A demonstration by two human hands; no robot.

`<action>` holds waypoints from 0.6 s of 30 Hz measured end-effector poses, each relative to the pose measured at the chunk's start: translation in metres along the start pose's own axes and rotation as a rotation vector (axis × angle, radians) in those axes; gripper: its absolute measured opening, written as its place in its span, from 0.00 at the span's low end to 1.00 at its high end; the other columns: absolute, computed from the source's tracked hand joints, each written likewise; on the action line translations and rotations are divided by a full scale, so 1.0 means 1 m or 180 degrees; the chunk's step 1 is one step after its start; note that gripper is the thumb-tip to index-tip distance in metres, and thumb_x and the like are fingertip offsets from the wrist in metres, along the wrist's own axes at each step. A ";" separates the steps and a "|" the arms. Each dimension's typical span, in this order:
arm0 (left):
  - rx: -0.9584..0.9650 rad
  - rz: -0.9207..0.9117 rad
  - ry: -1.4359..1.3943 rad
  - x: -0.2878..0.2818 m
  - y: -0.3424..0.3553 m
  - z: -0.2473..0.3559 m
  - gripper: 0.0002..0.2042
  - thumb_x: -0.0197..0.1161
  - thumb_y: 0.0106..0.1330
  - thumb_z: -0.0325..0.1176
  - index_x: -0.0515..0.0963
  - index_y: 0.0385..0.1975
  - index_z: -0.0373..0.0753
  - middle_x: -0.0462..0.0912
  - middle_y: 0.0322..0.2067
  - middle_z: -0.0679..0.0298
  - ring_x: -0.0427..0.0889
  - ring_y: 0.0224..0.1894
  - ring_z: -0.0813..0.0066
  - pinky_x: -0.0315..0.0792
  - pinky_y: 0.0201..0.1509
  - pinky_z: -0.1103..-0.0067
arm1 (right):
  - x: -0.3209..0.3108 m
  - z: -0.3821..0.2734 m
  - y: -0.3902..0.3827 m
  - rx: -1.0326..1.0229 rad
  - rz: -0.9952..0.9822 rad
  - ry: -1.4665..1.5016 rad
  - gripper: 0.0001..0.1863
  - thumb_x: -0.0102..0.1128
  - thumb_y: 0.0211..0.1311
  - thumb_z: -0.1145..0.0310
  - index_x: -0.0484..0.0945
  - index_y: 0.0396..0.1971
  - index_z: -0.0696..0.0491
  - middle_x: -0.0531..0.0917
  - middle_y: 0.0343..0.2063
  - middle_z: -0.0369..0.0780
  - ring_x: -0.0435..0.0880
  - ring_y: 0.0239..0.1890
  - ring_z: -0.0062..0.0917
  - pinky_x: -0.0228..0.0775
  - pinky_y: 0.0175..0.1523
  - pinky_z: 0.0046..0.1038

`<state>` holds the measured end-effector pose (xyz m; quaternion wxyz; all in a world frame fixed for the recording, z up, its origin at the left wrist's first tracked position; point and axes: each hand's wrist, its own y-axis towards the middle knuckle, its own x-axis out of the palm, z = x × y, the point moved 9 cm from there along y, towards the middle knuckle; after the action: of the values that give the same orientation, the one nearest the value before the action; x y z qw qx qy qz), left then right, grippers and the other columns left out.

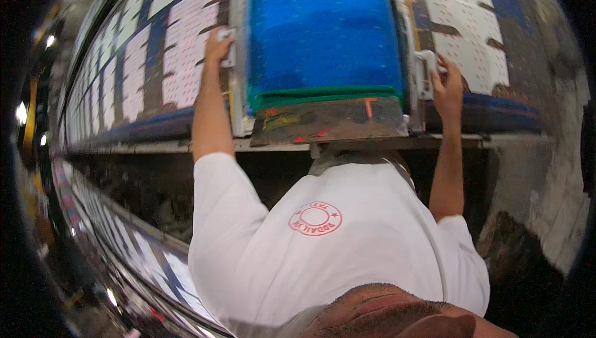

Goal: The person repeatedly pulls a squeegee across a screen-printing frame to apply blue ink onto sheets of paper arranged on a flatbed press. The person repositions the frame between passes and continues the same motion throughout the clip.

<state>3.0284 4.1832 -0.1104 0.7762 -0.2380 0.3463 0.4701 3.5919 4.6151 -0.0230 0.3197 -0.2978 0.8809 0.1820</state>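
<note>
A large printing screen point(323, 27) with blue mesh, a green band along its near edge and a metal frame lies across the long table in front of me. My left hand point(218, 43) is closed on a white handle point(228, 49) on the frame's left rail. On the right rail, my right hand point(447, 80) grips another white handle point(427, 71). A dark, paint-stained board point(329, 121) forms the screen's near end, just above my white shirt point(323, 238).
White fabric panels point(186, 46) with small red marks lie in rows on the blue table point(155, 121), left and right of the screen point(465, 34). A lower shelf point(124, 238) at the bottom left carries more white panels. Lamps glow at the far left.
</note>
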 end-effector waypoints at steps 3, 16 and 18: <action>0.0694 0.0155 0.0350 -0.003 0.012 0.017 0.24 0.76 0.54 0.37 0.81 0.52 0.42 0.86 0.43 0.58 0.84 0.44 0.66 0.79 0.49 0.69 | 0.007 0.024 0.011 0.0315 -0.0005 0.0206 0.21 0.55 0.75 0.70 0.75 0.65 0.53 0.82 0.52 0.46 0.84 0.49 0.31 0.79 0.53 0.35; -0.0172 -0.0287 -0.0566 -0.002 -0.015 0.029 0.24 0.71 0.62 0.36 0.74 0.58 0.43 0.80 0.32 0.66 0.77 0.28 0.79 0.70 0.23 0.79 | 0.018 -0.006 0.003 0.1302 -0.0364 0.2116 0.21 0.46 0.79 0.70 0.70 0.67 0.57 0.83 0.39 0.37 0.76 0.27 0.14 0.73 0.31 0.21; -0.0385 -0.0382 -0.0825 -0.004 -0.021 0.036 0.24 0.71 0.62 0.36 0.74 0.58 0.43 0.80 0.32 0.67 0.76 0.27 0.79 0.69 0.22 0.80 | 0.012 -0.010 0.005 0.1267 -0.0437 0.2116 0.21 0.46 0.80 0.68 0.70 0.67 0.57 0.84 0.39 0.37 0.76 0.30 0.14 0.73 0.34 0.21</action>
<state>3.0569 4.1965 -0.0836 0.8253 -0.2420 0.1995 0.4696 3.5768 4.6095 -0.0232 0.0800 -0.3309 0.9325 -0.1206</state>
